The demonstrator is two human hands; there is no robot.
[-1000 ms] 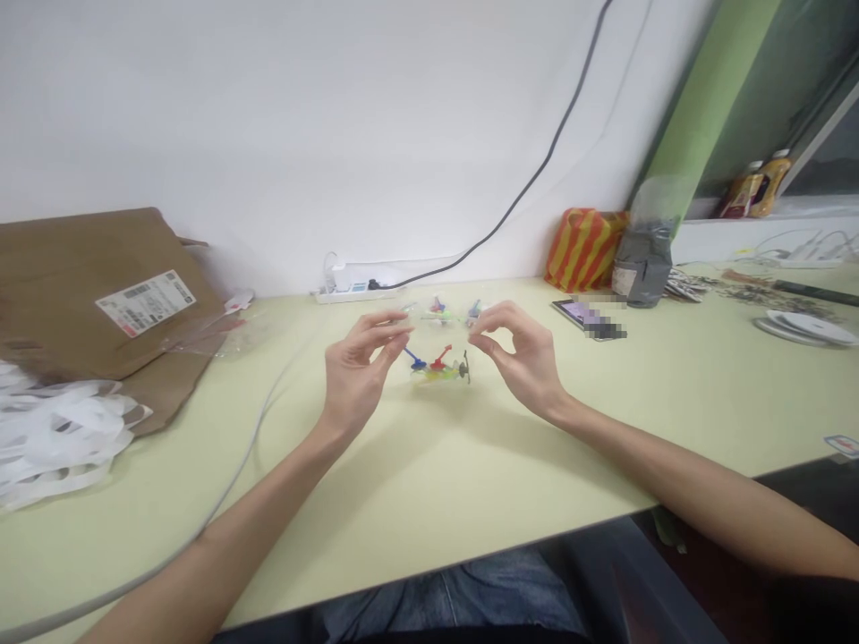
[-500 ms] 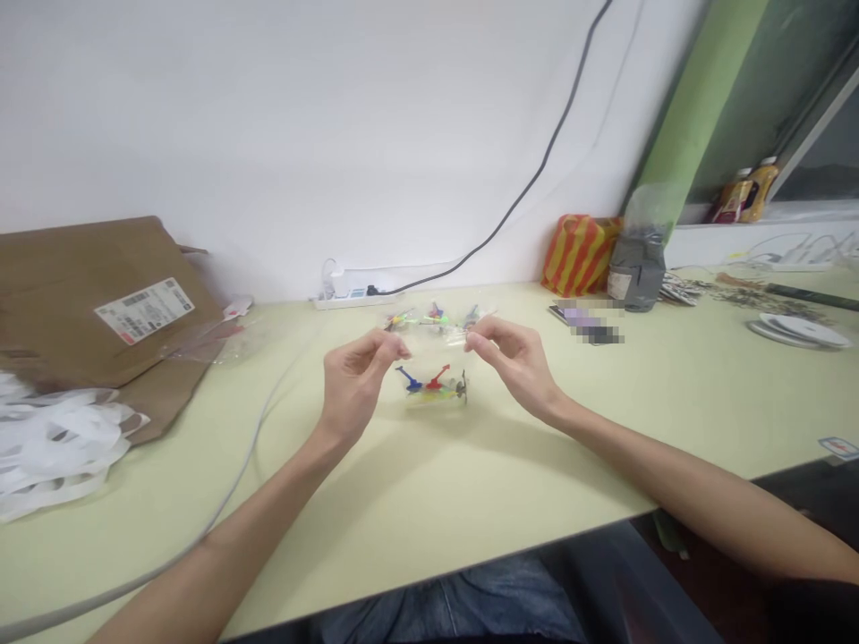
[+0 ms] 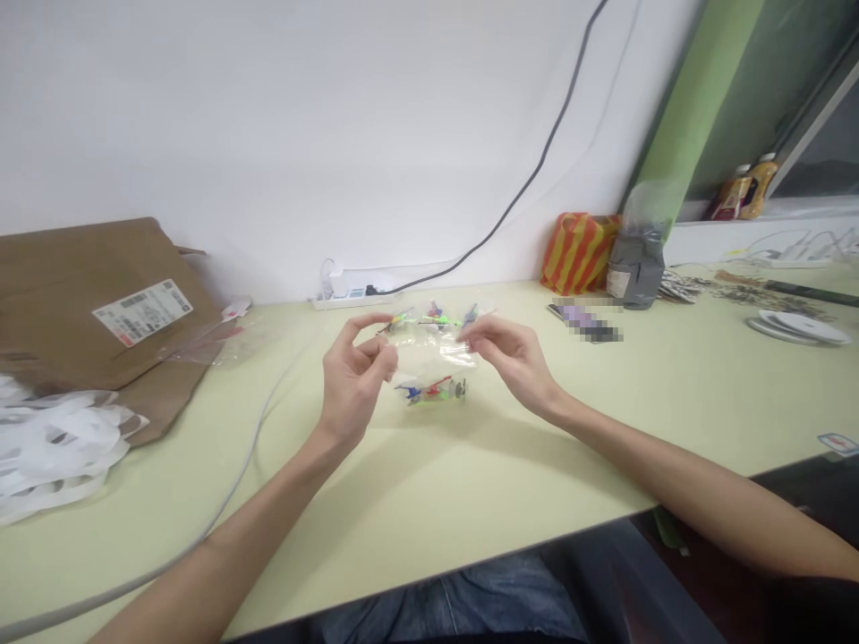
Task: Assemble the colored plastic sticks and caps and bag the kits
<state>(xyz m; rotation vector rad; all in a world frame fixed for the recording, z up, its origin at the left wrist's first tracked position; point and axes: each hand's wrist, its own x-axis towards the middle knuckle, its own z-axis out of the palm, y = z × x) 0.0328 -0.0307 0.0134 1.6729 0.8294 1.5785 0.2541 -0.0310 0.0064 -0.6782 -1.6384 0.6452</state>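
Brown cardboard [image 3: 87,304] lies well left of the power strip [image 3: 349,291], and a grey cable [image 3: 248,447] trails toward the near edge of the tabletop [image 3: 470,483]. In front of the strip, the left hand [image 3: 354,380] and right hand [image 3: 515,358] pinch opposite edges of a clear bag [image 3: 433,353] of coloured pieces, low over bare surface. A phone [image 3: 583,322] lies well right of the strip.
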